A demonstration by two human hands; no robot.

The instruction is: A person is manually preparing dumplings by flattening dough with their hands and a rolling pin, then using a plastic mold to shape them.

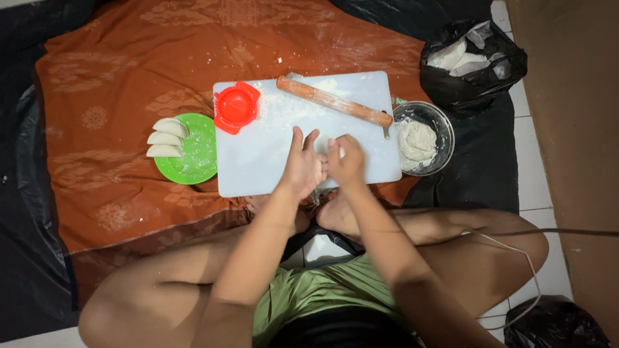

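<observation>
On the near half of the white plastic cutting board (258,167), the left hand (302,169) lies with its fingers stretched and slightly apart. The right hand (347,164) curls its fingers together on a small pale lump of dough (324,144) between the two hands. This looks like shaping one piece by hand. Flattening it would call for the wooden rolling pin (334,101) along the board's far edge, beside the red round plastic press mould (236,106) at its far left corner.
</observation>
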